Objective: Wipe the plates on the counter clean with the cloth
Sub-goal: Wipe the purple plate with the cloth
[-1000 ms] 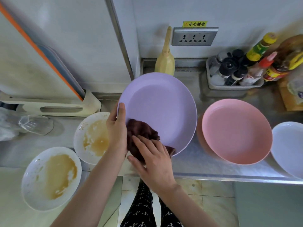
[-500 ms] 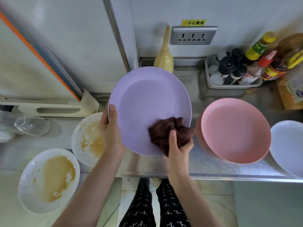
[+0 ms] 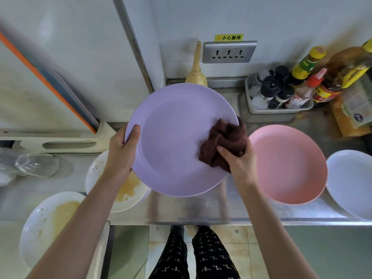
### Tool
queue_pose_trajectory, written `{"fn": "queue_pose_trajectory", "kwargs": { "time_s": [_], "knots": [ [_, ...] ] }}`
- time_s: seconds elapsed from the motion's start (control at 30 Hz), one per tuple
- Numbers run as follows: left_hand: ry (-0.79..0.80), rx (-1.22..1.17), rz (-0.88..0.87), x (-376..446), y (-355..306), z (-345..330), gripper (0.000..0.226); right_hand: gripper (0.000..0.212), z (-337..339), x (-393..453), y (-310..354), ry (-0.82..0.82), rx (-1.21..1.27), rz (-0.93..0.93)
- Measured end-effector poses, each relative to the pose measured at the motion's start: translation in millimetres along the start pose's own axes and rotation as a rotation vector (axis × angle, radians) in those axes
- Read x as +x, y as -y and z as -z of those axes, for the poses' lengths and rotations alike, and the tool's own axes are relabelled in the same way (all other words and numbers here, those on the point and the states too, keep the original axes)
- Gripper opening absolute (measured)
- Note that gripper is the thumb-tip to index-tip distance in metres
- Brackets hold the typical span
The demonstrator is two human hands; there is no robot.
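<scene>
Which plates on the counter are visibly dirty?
The two white plates at the left: one partly under the lifted purple plate, one nearest the viewer. Both carry brown smears; the pink plate and far-right white plate look clean.

A grey wall socket (image 3: 229, 51) sat beneath a yellow warning label (image 3: 228, 37). A tray of condiment bottles (image 3: 279, 93) stood at the tabletop's back right, a clear glass (image 3: 34, 164) lying far left.

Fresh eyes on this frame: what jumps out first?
The big purple plate held up mid-frame, left hand gripping its left rim, right hand pressing a dark brown cloth on its right side. Two sauce-smeared white plates wait lower left; a pink plate sits right.
</scene>
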State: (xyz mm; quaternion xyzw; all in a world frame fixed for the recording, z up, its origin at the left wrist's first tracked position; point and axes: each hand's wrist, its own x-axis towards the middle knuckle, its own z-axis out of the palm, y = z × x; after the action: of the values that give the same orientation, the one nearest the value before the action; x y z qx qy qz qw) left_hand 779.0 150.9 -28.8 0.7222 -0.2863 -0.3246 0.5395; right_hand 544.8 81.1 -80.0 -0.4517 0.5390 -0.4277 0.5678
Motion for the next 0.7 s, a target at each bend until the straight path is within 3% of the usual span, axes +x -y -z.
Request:
{"fn": "queue_pose_trajectory", "kwargs": {
  "time_s": [0.1, 0.17, 0.2, 0.3, 0.37, 0.47, 0.53, 0.6, 0.7],
  "knots": [
    [0.140, 0.053, 0.000, 7, -5, 3, 0.024, 0.037, 7, 7, 4, 0.015, -0.063, 0.022],
    [0.228, 0.035, 0.025, 6, -5, 1, 0.015, 0.026, 4, 4, 1, -0.107, -0.030, 0.016],
    [0.235, -0.012, 0.040, 1, -2, -3, 0.029, 0.022, 1, 0, -2, -0.200, -0.008, 0.008],
    [0.115, -0.326, 0.166, -29, 15, -25, 0.067, 0.021, -17, -14, -18, -0.450, 0.231, -0.109],
    [0.104, -0.438, 0.205, -59, 28, -49, 0.064, 0.028, -29, -22, -26, -0.535, 0.371, -0.171],
    [0.074, -0.501, 0.213, -86, 40, -71, 0.061, 0.031, -43, -36, -29, -0.577, 0.381, -0.208],
    [0.055, -0.480, 0.209, -83, 47, -69, 0.058, 0.032, -43, -42, -30, -0.562, 0.404, -0.222],
    [0.063, -0.274, 0.160, -70, 50, -55, 0.047, 0.035, -37, -41, -32, -0.528, 0.389, -0.227],
    [0.236, -0.058, 0.109, -46, 45, -28, 0.042, 0.033, -16, -30, -33, -0.433, 0.286, -0.194]
  ]
}}
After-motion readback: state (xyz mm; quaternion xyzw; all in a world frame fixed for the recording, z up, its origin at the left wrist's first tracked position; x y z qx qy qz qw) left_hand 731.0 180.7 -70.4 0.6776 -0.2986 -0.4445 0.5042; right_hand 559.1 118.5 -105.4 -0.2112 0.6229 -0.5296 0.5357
